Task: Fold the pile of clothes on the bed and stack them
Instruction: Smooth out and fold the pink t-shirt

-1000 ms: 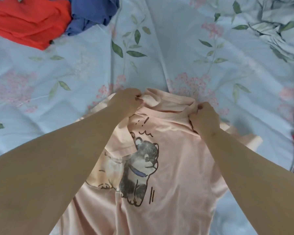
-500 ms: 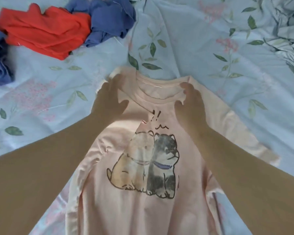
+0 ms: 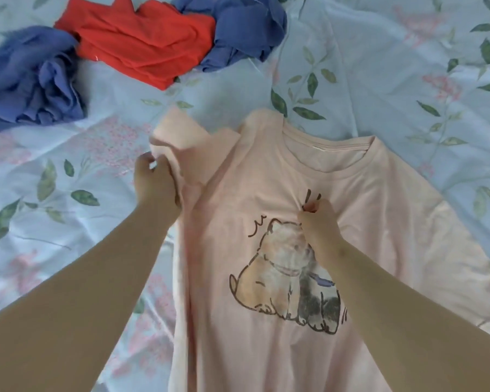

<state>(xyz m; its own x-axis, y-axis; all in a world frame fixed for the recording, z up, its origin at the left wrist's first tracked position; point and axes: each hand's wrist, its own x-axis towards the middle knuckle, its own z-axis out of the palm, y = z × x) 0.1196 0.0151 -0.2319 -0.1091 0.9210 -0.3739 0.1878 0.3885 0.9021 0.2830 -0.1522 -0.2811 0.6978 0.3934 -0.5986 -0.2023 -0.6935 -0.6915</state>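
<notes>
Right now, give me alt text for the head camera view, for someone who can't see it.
A pink T-shirt with a cartoon puppy print lies face up on a floral bedsheet; the left hand grips its bunched left sleeve while the right hand pinches the chest fabric. Behind it lie unfolded clothes: a red garment between two crumpled blue ones.

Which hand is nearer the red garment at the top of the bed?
Left. The left hand grips the pink shirt's sleeve below the red garment; the right hand pinches the shirt's chest, farther right.
</notes>
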